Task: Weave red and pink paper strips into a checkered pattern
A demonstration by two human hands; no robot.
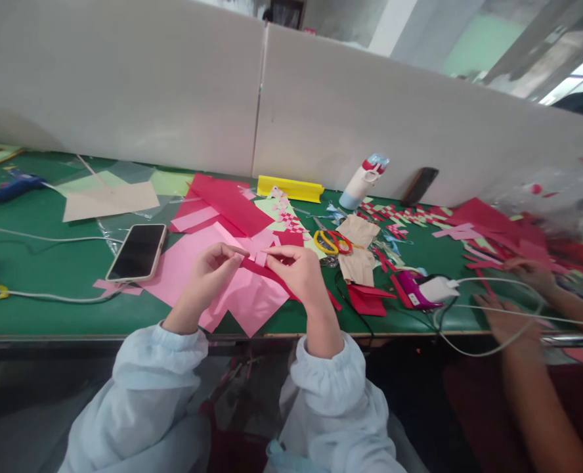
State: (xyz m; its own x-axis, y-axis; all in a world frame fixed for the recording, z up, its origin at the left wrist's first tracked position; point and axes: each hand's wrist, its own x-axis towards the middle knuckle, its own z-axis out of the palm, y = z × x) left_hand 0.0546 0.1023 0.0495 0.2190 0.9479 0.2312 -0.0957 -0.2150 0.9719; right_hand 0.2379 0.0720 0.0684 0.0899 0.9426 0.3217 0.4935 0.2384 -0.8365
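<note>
Thumb and forefinger of my left hand are pinched at the left end of small woven paper strips, pink and red. At their right side, my right hand pinches the same strips. How the strips cross is too small to make out fully. Beneath both hands lie pink paper sheets, with a red paper sheet behind them. A phone with a dark screen lies left of my left hand. Beyond my right hand are scissors with yellow handles and orange-handled scissors.
On the green table are a blue glue gun, a yellow holder, a leaning bottle and a purple power socket with white cables. A co-worker's hands work at the right. A pale partition stands behind.
</note>
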